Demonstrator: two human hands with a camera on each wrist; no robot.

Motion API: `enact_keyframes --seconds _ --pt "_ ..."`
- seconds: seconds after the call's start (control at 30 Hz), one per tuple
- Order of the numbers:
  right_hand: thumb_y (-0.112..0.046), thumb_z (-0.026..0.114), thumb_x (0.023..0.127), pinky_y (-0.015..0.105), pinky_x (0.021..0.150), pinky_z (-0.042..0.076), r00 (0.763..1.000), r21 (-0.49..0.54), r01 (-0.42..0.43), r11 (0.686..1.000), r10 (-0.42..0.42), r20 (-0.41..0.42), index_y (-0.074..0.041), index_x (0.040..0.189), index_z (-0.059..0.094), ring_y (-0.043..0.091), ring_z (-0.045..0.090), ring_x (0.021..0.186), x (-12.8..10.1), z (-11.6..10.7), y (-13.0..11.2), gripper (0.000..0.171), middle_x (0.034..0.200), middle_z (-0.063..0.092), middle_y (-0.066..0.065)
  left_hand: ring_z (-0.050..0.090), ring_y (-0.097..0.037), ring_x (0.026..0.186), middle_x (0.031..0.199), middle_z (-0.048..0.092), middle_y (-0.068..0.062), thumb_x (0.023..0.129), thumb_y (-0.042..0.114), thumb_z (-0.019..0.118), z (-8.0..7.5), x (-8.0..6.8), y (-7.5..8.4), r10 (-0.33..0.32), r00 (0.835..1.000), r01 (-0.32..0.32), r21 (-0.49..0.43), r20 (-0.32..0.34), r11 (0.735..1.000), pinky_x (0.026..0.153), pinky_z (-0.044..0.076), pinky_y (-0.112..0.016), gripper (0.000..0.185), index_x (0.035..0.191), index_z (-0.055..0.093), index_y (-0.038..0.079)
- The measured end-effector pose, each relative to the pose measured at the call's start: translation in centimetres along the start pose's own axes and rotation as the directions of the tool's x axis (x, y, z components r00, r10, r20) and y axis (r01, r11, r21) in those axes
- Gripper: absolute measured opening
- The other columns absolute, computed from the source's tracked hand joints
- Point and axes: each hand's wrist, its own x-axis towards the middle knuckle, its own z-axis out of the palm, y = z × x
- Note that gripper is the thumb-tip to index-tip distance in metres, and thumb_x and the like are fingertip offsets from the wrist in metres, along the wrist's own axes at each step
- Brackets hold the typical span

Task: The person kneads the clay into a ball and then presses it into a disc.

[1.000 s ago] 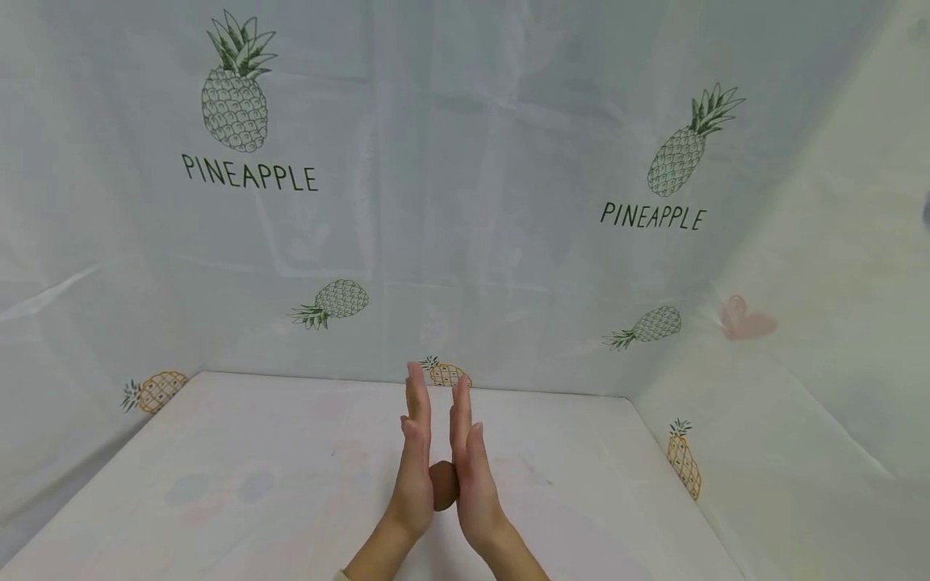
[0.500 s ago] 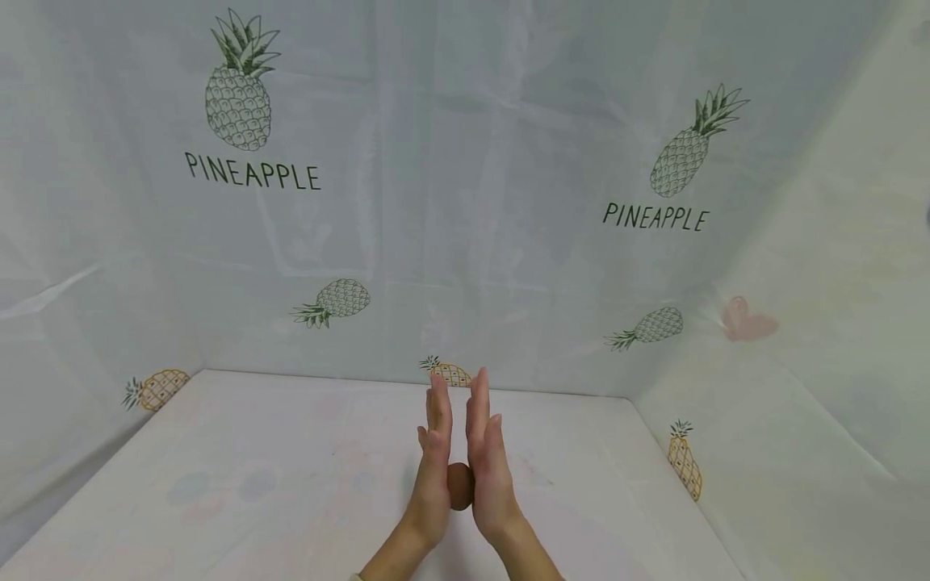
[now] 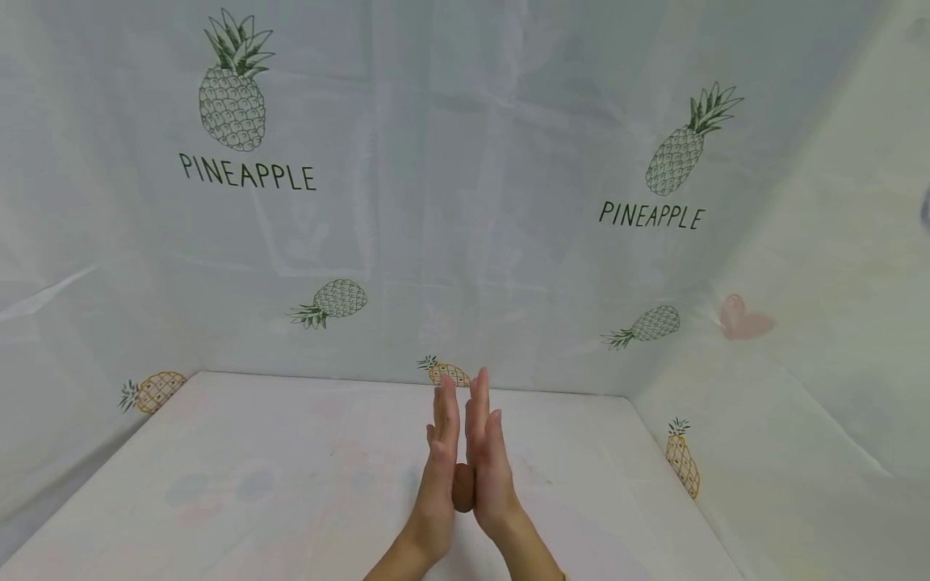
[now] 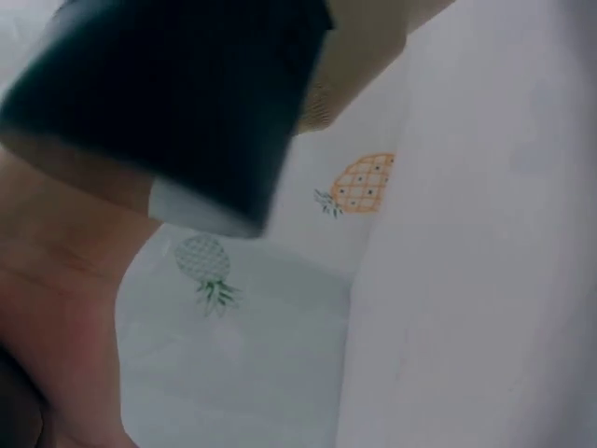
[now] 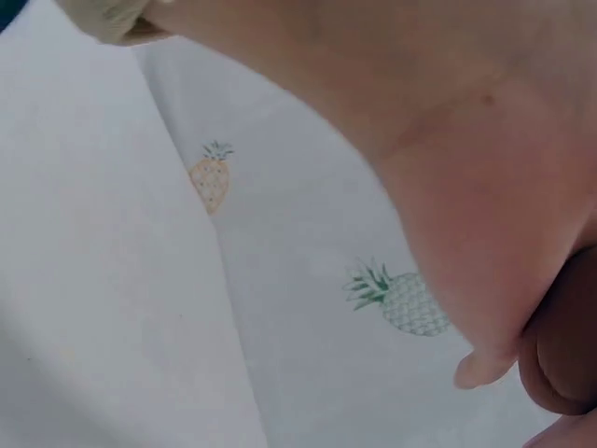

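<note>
Pale, grey-white sheeting printed with green and yellow pineapples (image 3: 465, 202) hangs behind and on both sides of a white, faintly patterned worktop (image 3: 291, 428). At the near middle of the scene, a person's two bare hands, the left hand (image 3: 440, 476) and the right hand (image 3: 490, 476), stand upright and face each other. The work looks under way rather than finished: a small, brown, rounded lump (image 3: 463, 488), perhaps of clay or dough, is held between the palms and has not been set down. It already has a fairly smooth outline, slightly taller than wide from the head view, so some of the shaping seems done; how much is left cannot be judged, as the palms cover its sides. The lump sits low between the hands, towards the near ends of the palms and well below the fingertips, apparently touching both palms. The fingers of both hands are straight and point up and towards the far edge, with a narrow gap between the two sets; nothing is pinched. The right wrist view also shows the lump's rounded end against the palm, partly hidden.
</note>
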Motion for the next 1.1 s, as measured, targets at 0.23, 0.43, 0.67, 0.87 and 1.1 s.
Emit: enact_keyframes --seconds 0.23,0.43,0.67,0.87,1.1 --pt "-0.056 -0.008 0.11 0.067 0.121 -0.023 0.999 -0.032 -0.002 0.999 0.003 0.043 -0.044 0.167 -0.014 0.018 -0.024 0.161 0.0 0.9 0.2 0.059 0.173 -0.02 -0.023 -0.027 -0.008 0.159 0.175 -0.023 0.019 0.111 0.05 -0.005 -0.9 0.3 0.6 0.007 1.0 -0.007 -0.023 -0.01 1.0 0.118 -0.031 -0.059 0.061 0.169 -0.012 0.036" --pt "-0.052 -0.009 0.111 0.064 0.121 -0.026 0.998 -0.058 0.03 0.998 -0.026 0.066 -0.033 0.168 -0.017 0.017 -0.022 0.161 -0.2 1.8 0.0 0.061 0.172 -0.023 -0.024 -0.023 -0.005 0.16 0.176 -0.02 0.019 0.11 0.055 -0.005 -2.0 0.8 0.5 0.013 0.998 -0.013 0.011 -0.065 1.0 0.121 -0.029 -0.056 0.063 0.17 -0.011 0.036" --pt "-0.052 -0.01 0.11 0.068 0.117 -0.027 0.999 -0.082 0.026 0.996 -0.023 0.038 -0.04 0.168 -0.012 0.01 -0.027 0.158 -0.5 2.0 -0.5 0.059 0.172 -0.021 -0.025 -0.024 -0.007 0.16 0.175 -0.02 0.02 0.109 0.057 -0.002 -2.3 1.0 -0.7 -0.022 0.996 0.025 0.026 -0.085 0.999 0.118 -0.031 -0.061 0.063 0.169 -0.012 0.04" --pt "-0.053 -0.01 0.109 0.069 0.119 -0.025 1.0 -0.132 0.006 0.991 -0.007 -0.009 -0.044 0.167 -0.011 0.011 -0.024 0.16 -0.7 1.6 -1.0 0.059 0.172 -0.019 -0.027 -0.025 -0.008 0.16 0.175 -0.02 0.021 0.111 0.052 0.001 -1.8 0.8 -1.7 -0.055 0.996 0.058 0.047 -0.071 0.997 0.118 -0.032 -0.062 0.058 0.167 -0.013 0.045" --pt "-0.054 -0.009 0.109 0.069 0.119 -0.023 0.999 -0.135 0.033 0.99 -0.038 -0.036 -0.046 0.167 -0.009 0.012 -0.023 0.161 -0.4 0.8 -1.2 0.058 0.173 -0.017 -0.025 -0.023 -0.004 0.16 0.175 -0.022 0.019 0.113 0.04 0.001 -0.8 0.2 -2.2 -0.037 0.999 0.038 0.052 -0.034 0.998 0.116 -0.031 -0.067 0.057 0.169 -0.011 0.038"
